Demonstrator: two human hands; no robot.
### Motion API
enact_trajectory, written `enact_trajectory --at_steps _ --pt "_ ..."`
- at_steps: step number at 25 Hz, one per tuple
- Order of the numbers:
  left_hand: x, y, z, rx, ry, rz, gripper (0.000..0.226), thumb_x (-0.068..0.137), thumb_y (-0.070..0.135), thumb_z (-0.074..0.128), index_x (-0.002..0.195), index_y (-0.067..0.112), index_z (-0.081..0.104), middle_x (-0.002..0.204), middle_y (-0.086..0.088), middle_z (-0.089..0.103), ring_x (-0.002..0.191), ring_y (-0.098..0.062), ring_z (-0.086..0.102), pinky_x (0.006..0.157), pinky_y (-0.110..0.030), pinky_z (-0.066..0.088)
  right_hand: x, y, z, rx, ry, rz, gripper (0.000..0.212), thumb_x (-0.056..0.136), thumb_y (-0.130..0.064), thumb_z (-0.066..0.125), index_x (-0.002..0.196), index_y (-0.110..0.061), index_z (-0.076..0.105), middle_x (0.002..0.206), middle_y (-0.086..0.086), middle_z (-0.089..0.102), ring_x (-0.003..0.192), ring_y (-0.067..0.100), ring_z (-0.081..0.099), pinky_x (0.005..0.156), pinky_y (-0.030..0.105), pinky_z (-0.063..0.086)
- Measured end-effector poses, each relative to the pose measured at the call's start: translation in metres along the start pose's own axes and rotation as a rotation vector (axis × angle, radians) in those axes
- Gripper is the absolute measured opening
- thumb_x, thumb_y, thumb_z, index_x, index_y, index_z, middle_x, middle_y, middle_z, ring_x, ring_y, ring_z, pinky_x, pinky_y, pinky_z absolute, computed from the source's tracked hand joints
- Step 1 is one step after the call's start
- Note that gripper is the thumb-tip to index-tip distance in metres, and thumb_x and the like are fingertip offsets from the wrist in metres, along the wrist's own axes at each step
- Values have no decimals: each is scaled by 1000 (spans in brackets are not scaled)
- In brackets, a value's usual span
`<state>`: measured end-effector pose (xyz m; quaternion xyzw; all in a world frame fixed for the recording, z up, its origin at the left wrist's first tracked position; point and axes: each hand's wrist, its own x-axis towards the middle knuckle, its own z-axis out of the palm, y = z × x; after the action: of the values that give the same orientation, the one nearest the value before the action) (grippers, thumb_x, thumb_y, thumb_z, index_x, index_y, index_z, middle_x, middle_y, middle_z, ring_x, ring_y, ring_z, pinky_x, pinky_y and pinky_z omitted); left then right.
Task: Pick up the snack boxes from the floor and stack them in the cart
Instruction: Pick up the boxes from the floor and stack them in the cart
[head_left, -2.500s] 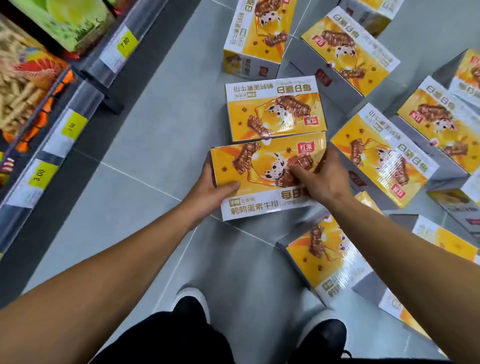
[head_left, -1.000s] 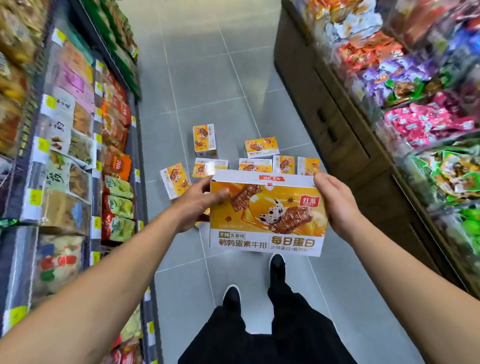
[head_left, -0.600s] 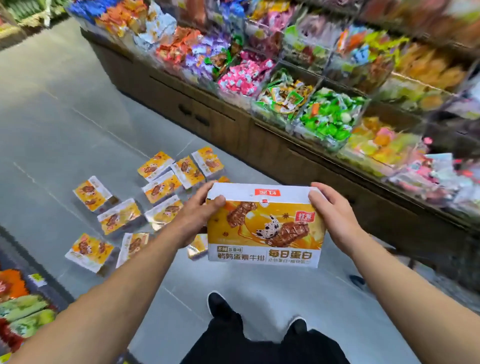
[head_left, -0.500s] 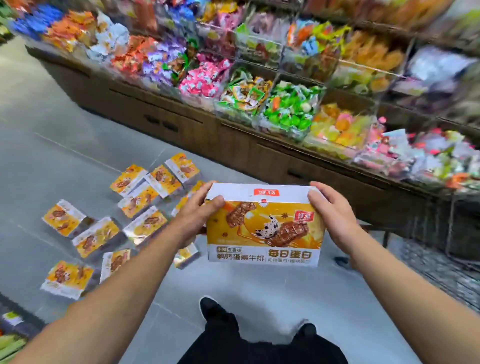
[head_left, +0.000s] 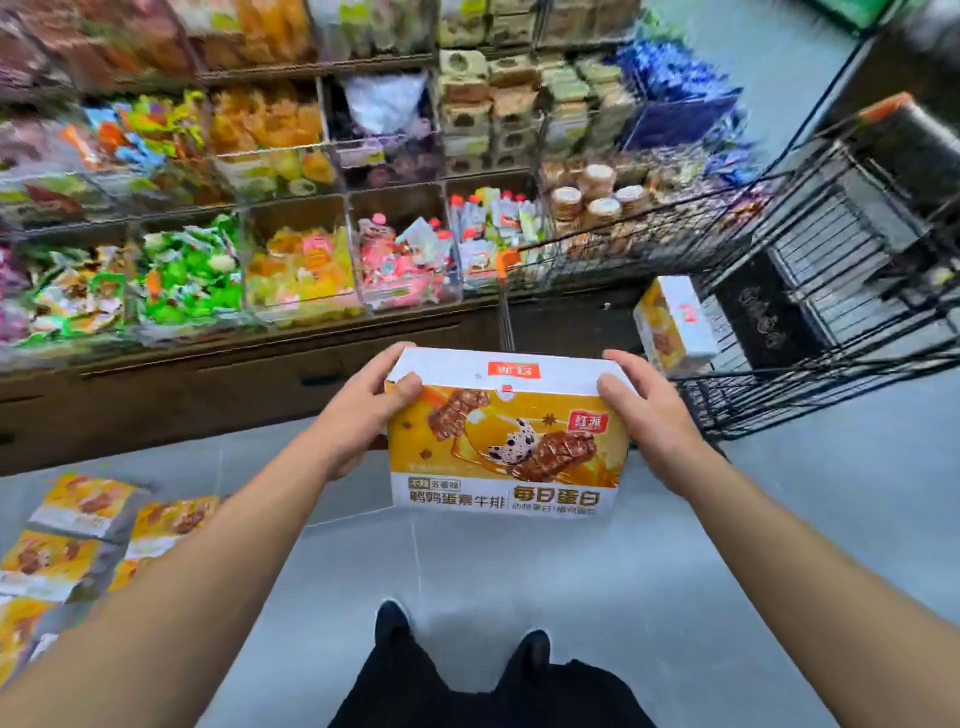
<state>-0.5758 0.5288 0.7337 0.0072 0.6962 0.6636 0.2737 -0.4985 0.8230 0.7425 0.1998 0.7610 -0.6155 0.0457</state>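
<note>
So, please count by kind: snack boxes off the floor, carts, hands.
Snack boxes off the floor: 2, the held box and the box in the cart
Cart: 1
Hands: 2, left hand and right hand
Total: 5
Boxes on the floor are blurred, uncounted.

One snack box (head_left: 506, 447) is counted held up at centre, gripped by two hands: left hand (head_left: 358, 415) and right hand (head_left: 649, 421). One more box (head_left: 672, 322) is seen in the single wire cart (head_left: 831, 291) at two o'clock. At eight o'clock, about five boxes on the floor (head_left: 83, 540) are made out, blurred. Two shoes (head_left: 392, 618) are counted at six o'clock.
</note>
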Motion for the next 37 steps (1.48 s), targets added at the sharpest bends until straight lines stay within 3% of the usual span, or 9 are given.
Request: enact_trajectory --at_steps 6,9,11,14,19,24,28,33,37 --pt "114 37 73 128 -202 55 82 56 58 81 131 46 48 130 8 59 111 -22 63 85 -45 55 42 18 -120 -194 -181 67 113 51 -44 88 146 -33 29 135 -8 51 120 14 54 95 34 52" --pt "188 48 94 125 -327 34 80 62 52 84 133 50 47 142 2 51 125 -32 52 101 -57 43 73 18 -147 -302 -66 92 98 60 -30 92 141 -30 36 126 -9 55 115 13 56 89 27 53" --pt "231 60 112 181 -368 38 72 69 46 80 133 49 47 143 5 50 124 -24 54 100 -48 46 90 24 -159 -239 51 81 91 59 -22 93 134 -28 43 119 -8 59 108 10 59 86 30 56" --pt "291 76 153 352 -341 116 50 82 33 69 129 43 53 131 17 58 113 -7 60 98 -31 48 121 28 -177 -203 247 63 84 58 -8 91 128 -23 47 110 -10 58 86 -9 58 63 6 47" --pt "355 63 212 407 -233 -103 27 94 35 54 115 51 51 110 4 65 86 -20 62 73 -38 52 175 40 -203 -365 380 1 88 57 -20 92 131 -17 45 120 -3 46 100 -5 42 78 -3 33" --pt "418 50 255 307 -106 -163 27 94 19 56 114 38 60 113 -5 66 93 -31 67 78 -54 57 243 73 -237 -520 226 106 92 57 -42 88 129 -19 35 118 -2 38 110 13 42 94 32 46" --pt "483 29 291 429 -59 -182 29 88 17 61 113 32 64 104 -6 69 76 -23 63 54 -29 50 304 112 -252 -788 0 213 98 55 -68 77 122 -12 34 117 5 42 104 25 50 89 40 48" --pt "555 -4 327 596 1 -230 54 78 19 68 130 21 53 121 -4 62 105 -26 61 88 -39 53 366 154 -259 -877 -92 347 104 57 -81 55 129 -8 32 118 7 46 111 29 50 92 40 48" --pt "598 -36 354 595 9 -225 52 85 8 65 134 13 50 117 4 55 104 -14 51 82 -27 42 402 189 -259 -955 -176 356 111 73 -62 63 149 -17 -4 130 8 35 117 31 44 95 43 44"
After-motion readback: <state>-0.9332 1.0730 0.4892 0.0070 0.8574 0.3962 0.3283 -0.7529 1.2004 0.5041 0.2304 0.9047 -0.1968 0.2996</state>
